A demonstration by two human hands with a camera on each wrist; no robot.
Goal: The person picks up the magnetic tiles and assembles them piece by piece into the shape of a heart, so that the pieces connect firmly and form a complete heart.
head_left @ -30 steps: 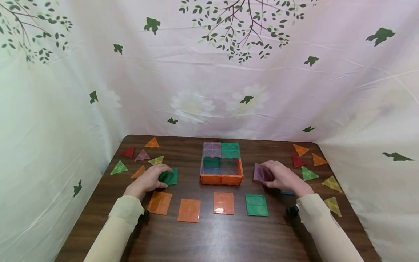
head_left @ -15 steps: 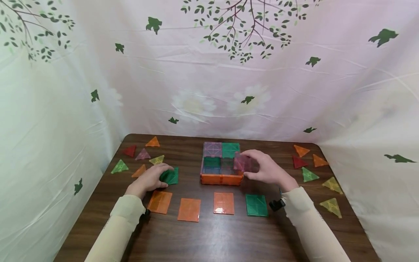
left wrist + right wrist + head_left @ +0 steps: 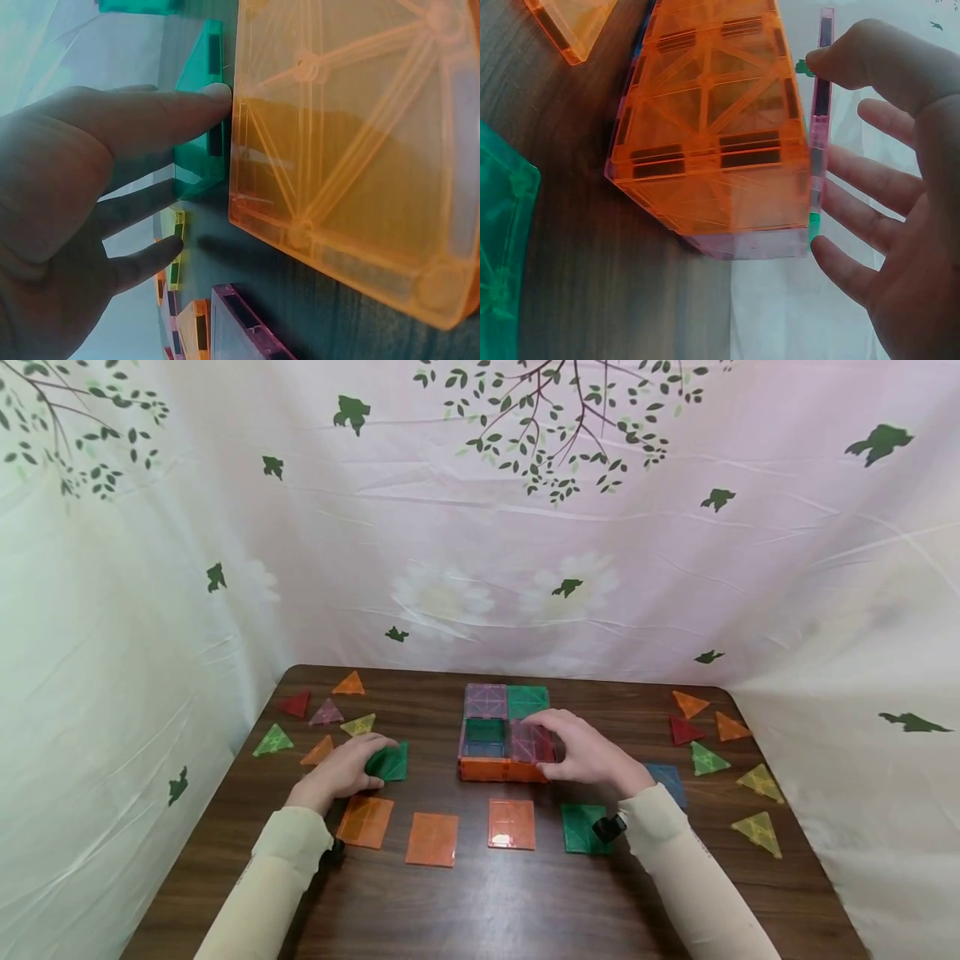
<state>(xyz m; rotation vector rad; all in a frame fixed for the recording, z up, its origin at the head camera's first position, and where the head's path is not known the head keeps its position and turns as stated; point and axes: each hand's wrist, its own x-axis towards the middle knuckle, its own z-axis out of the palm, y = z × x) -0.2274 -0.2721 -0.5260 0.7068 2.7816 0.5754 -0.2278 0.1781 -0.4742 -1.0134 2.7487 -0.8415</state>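
Thumb and fingers of the right hand (image 3: 588, 753) are held partly spread, a purple tile (image 3: 527, 745) being pinched by its edges over the near right quarter of the box (image 3: 483, 769). At left, a green tile (image 3: 393, 763) is gripped between the curved thumb and fingers of the left hand (image 3: 339, 774). The box's far half is covered by another purple tile (image 3: 486, 702) and another green tile (image 3: 528, 702), while blue and green are seen through its uncovered near left quarter.

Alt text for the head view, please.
The right hand holds a purple tile over the front right of a tile box; the left hand pinches a green tile on the dark table. Four square tiles lie in front, triangles at both sides.
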